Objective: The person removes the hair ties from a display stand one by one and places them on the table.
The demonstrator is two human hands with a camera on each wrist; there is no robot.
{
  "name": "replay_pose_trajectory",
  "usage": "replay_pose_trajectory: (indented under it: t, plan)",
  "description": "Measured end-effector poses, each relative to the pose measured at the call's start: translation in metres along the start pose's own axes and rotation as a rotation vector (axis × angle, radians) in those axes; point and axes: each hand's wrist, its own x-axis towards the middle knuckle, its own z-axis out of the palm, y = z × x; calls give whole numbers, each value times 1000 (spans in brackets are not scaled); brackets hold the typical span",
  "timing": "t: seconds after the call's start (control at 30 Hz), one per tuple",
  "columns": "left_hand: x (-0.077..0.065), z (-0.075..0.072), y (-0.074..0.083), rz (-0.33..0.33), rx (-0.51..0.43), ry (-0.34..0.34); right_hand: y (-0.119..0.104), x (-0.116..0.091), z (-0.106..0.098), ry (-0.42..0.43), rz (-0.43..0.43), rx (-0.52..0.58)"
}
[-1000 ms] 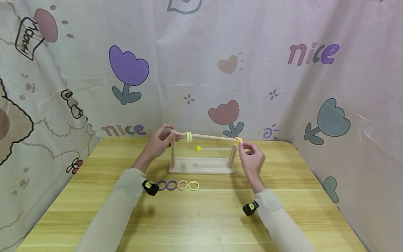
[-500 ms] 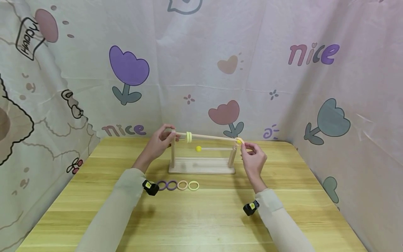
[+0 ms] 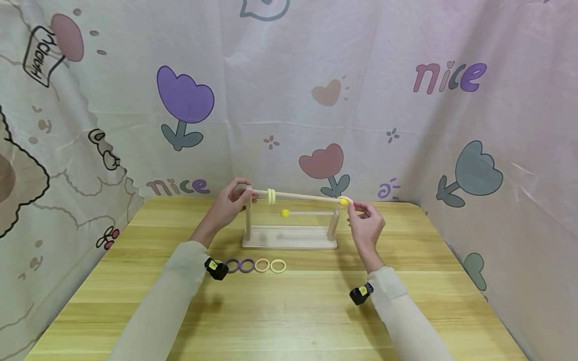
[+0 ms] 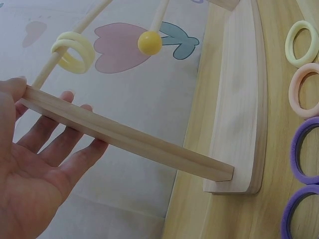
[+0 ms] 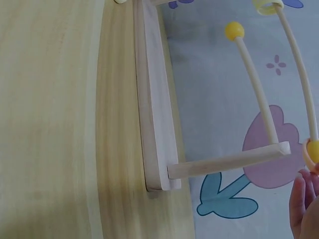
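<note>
My left hand (image 3: 228, 200) holds the top of the left post (image 4: 134, 137) of a wooden stand (image 3: 289, 243), thumb on top and fingers behind it. From that post an upper rod (image 3: 307, 197) runs right to a yellow ball (image 3: 343, 202) at its end. Light yellow rings (image 3: 271, 196) hang on the rod near the left post. With its fingertips, my right hand (image 3: 367, 226) pinches a peach ring (image 5: 305, 155) at the ball. Whether the ring fully encircles the ball, I cannot tell. A lower rod (image 3: 311, 213) with its own yellow ball (image 3: 285, 213) extends left from the right post (image 3: 333, 225).
In front of the stand, a row of loose rings lies on the wooden table (image 3: 289, 311): purple rings (image 3: 246, 265), a peach one (image 3: 255, 265) and a light yellow one (image 3: 271, 265). A patterned cloth (image 3: 271, 100) hangs behind.
My right hand has shifted slightly right with the peach ring, and more of the upper rod's yellow ball shows. The left hand and the stand have stayed put.
</note>
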Motion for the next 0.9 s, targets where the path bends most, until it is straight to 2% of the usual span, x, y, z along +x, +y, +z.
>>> replay_pose_trajectory:
  t: [0.3, 0.47, 0.67, 0.8, 0.9]
  plan:
    - [1, 0, -3, 1, 10, 8, 11, 9, -6, 3, 67, 31]
    - [1, 0, -2, 7, -1, -1, 7, 11, -16, 7, 93, 30]
    - [2, 0, -3, 12, 16, 0, -3, 17, -29, 34, 73, 68]
    - [2, -1, -4, 12, 21, 6, -11, 19, -33, -5, 90, 76]
    - [2, 0, -4, 14, 11, 3, -16, 18, -35, -74, 113, 56]
